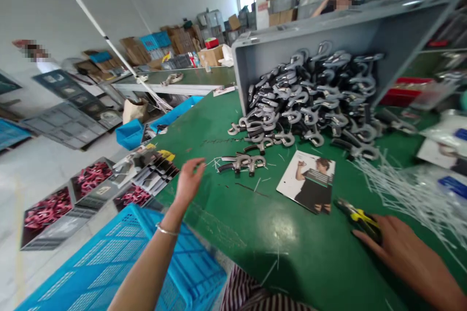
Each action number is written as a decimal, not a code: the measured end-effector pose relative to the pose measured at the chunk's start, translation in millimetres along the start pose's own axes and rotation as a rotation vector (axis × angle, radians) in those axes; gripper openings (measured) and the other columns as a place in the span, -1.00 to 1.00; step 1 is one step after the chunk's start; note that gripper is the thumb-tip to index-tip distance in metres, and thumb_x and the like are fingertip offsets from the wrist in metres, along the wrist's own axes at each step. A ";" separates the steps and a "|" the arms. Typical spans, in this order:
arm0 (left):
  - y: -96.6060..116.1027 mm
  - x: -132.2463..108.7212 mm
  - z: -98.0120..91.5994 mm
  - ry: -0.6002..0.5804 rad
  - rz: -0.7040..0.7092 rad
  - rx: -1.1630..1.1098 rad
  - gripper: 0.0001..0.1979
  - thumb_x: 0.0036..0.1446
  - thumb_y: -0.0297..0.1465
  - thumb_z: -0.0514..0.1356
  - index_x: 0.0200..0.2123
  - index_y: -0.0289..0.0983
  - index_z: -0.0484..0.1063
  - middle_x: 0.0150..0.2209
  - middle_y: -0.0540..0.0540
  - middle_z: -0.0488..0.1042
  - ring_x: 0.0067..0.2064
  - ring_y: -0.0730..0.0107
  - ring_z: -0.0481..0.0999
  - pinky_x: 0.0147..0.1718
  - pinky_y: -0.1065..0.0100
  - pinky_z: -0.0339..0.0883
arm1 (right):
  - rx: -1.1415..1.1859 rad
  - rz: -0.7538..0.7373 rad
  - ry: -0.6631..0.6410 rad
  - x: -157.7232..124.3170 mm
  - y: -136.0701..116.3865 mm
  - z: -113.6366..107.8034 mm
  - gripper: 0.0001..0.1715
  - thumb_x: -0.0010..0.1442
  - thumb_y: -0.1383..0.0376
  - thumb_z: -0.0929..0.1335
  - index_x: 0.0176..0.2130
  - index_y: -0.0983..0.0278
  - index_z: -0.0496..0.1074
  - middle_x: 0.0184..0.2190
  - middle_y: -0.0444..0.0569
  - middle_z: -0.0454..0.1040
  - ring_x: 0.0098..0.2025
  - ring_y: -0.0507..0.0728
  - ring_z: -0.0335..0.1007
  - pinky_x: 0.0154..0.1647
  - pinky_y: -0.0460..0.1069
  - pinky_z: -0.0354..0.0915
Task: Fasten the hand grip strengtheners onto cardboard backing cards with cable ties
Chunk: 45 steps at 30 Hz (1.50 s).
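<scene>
My left hand [188,181] hovers over the left part of the green table [255,243], fingers loosely apart, holding nothing. It is nearest to two grey hand grippers [242,162] lying loose on the table. My right hand [399,248] rests at the lower right with its fingers on a yellow and black tool [361,218]. A printed card [308,181] showing a person lies between the hands. A tipped grey crate [328,34] spills a large pile of grey and black hand grippers [310,102] at the back.
White cable ties [408,189] lie scattered at the right, with plastic bags [448,136] beyond. A blue plastic basket [120,262] sits below the table's left edge. Boxes of pink grippers [69,194] stand on the floor. A person sits behind the crate.
</scene>
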State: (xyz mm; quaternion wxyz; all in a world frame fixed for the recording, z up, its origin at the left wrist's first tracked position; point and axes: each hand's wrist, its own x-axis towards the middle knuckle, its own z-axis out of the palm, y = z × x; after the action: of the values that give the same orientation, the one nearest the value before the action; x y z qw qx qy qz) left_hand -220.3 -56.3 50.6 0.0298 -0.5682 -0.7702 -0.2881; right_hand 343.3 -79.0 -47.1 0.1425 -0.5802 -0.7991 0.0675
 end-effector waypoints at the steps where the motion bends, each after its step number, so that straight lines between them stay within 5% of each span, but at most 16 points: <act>1: 17.5 -2.2 25.3 -0.070 0.065 -0.022 -0.69 0.23 -0.21 0.10 -0.10 -0.24 0.50 -0.04 -0.19 0.52 0.01 0.13 0.45 0.06 0.19 0.26 | -0.072 -0.022 -0.032 3.6 -8.1 -4.6 -0.42 0.22 -0.12 0.28 -0.06 0.29 0.40 -0.20 0.32 0.43 -0.16 0.42 0.38 -0.04 0.28 0.26; 4: 63.7 -0.6 80.9 -0.246 0.118 0.136 -0.52 0.16 -0.11 0.14 0.02 -0.33 0.45 0.08 -0.37 0.43 0.13 -0.12 0.36 0.11 -0.01 0.17 | -0.158 -0.014 -0.040 7.9 -26.7 -11.5 -0.31 0.24 -0.13 0.26 0.06 0.36 0.38 -0.02 0.31 0.39 0.00 0.46 0.28 0.03 0.33 0.20; 7: 87.2 8.0 101.4 -0.388 0.097 0.325 -0.45 0.17 -0.11 0.09 0.03 -0.44 0.41 -0.01 -0.51 0.43 0.00 -0.28 0.44 -0.03 -0.16 0.24 | -0.053 0.001 -0.029 0.6 -23.4 -13.9 -0.37 0.30 -0.06 0.24 0.16 0.28 0.31 0.13 0.20 0.31 0.13 0.39 0.19 0.13 0.29 0.15; 13: 97.0 -11.7 90.5 -0.303 0.184 0.219 -0.60 0.19 -0.29 0.03 0.01 -0.33 0.43 -0.04 -0.33 0.50 -0.05 -0.05 0.49 -0.03 0.09 0.30 | 0.063 0.131 0.064 0.7 26.6 -27.1 -0.59 0.36 0.20 0.19 0.06 0.37 0.36 -0.01 0.21 0.36 0.06 0.29 0.28 0.15 0.17 0.19; 17: 99.7 -23.0 75.6 -0.206 0.047 -0.002 -0.65 0.24 -0.27 0.02 0.01 -0.24 0.39 -0.17 -0.17 0.57 -0.20 0.12 0.55 -0.22 0.25 0.36 | -0.109 0.344 -0.073 31.8 50.6 -37.5 -0.64 0.37 0.24 0.17 0.00 0.37 0.38 -0.04 0.23 0.35 -0.11 0.26 0.41 -0.15 0.08 0.32; 21: 98.7 -8.2 66.3 -0.187 -0.033 0.258 -0.64 0.22 -0.30 0.04 -0.01 -0.37 0.40 -0.09 -0.37 0.51 -0.03 -0.16 0.47 -0.11 0.00 0.31 | -0.226 0.401 -0.221 54.6 61.1 -41.8 -0.73 0.36 0.25 0.20 -0.17 0.32 0.42 -0.11 0.17 0.41 -0.19 0.24 0.44 -0.39 -0.01 0.21; 24: 118.5 -6.9 73.9 -0.082 0.079 0.301 -0.59 0.25 -0.32 0.03 0.09 -0.41 0.33 0.12 -0.44 0.36 0.19 -0.21 0.26 0.09 -0.11 0.14 | -0.221 0.336 -0.256 60.1 67.7 -41.8 -0.74 0.36 0.25 0.21 -0.22 0.31 0.42 -0.15 0.14 0.43 -0.19 0.22 0.44 -0.42 -0.03 0.16; 28: 171.6 -28.8 115.2 -0.577 0.177 0.030 -0.63 0.26 -0.21 0.09 0.02 -0.31 0.36 -0.08 -0.26 0.52 -0.04 0.13 0.49 -0.04 0.23 0.29 | -0.271 0.327 -0.220 62.8 69.7 -48.5 -0.72 0.36 0.25 0.19 -0.21 0.30 0.44 -0.15 0.14 0.46 -0.20 0.22 0.44 -0.50 -0.04 0.06; 33: 202.2 -51.2 154.1 -0.748 0.134 0.006 -0.64 0.15 -0.11 0.21 -0.19 -0.29 0.40 -0.27 -0.17 0.56 -0.24 0.17 0.56 -0.34 0.33 0.30 | -0.245 0.310 -0.039 62.4 64.3 -75.7 -0.69 0.35 0.21 0.18 -0.20 0.29 0.42 -0.20 0.12 0.50 -0.22 0.23 0.45 -0.47 -0.03 0.10; 36: 201.3 -59.8 147.7 -0.821 0.146 -0.007 -0.67 0.15 -0.10 0.21 -0.28 -0.28 0.40 -0.38 -0.10 0.53 -0.32 0.20 0.55 -0.38 0.33 0.30 | -0.011 0.265 -0.017 63.0 58.3 -84.3 -0.72 0.30 0.17 0.22 -0.23 0.26 0.44 -0.26 0.05 0.54 -0.27 0.18 0.45 -0.35 -0.01 0.22; 38: 203.3 -66.9 136.2 -0.768 0.188 0.010 -0.70 0.18 -0.17 0.20 -0.24 -0.31 0.42 -0.31 -0.17 0.53 -0.23 0.12 0.53 -0.26 0.25 0.33 | 0.146 0.224 -0.098 66.1 51.4 -79.9 -0.75 0.26 0.18 0.25 -0.26 0.25 0.45 -0.32 -0.01 0.56 -0.31 0.15 0.45 -0.31 -0.02 0.26; 42: 222.6 -82.3 115.2 -0.508 0.494 -0.121 -0.76 0.30 -0.39 0.07 -0.02 -0.32 0.40 -0.10 -0.24 0.48 -0.01 0.13 0.43 0.02 0.16 0.28 | 0.214 0.152 -0.202 80.5 34.2 -56.2 -0.80 0.23 0.21 0.29 -0.31 0.22 0.49 -0.38 -0.09 0.56 -0.35 0.11 0.45 -0.34 -0.06 0.26; 45: 239.8 -89.9 112.4 -0.538 0.709 -0.274 -0.76 0.31 -0.46 0.05 -0.03 -0.25 0.44 -0.12 -0.16 0.50 -0.04 0.22 0.45 0.01 0.22 0.32 | 0.168 0.139 -0.172 96.3 27.6 -45.3 -0.81 0.23 0.24 0.30 -0.33 0.24 0.48 -0.37 -0.04 0.55 -0.34 0.14 0.44 -0.35 -0.04 0.23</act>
State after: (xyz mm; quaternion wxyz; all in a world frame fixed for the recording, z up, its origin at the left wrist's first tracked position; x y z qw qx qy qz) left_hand 57.0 -34.6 21.7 -0.1496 -0.8498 -0.4635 -0.2016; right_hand 354.7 18.4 2.7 0.1165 -0.6123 -0.7577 0.1934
